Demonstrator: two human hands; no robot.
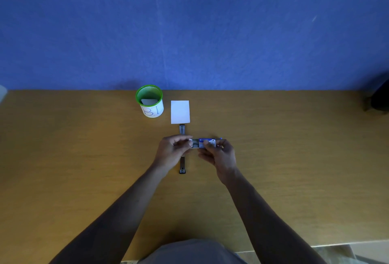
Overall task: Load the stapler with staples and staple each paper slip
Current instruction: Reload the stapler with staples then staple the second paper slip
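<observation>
The stapler [182,165] is lying opened out flat on the wooden table [84,158], running from just below the paper slip [180,112] toward the person, its middle being hidden under the hands. A small blue and white staple box [205,143] is being held above it: the right hand [220,155] is gripping the box with curled fingers, while the left hand [172,148] is pinching its open end with thumb and fingertips. A green mesh cup [149,101] with a white label is standing left of the slip, near the blue wall [189,28].
</observation>
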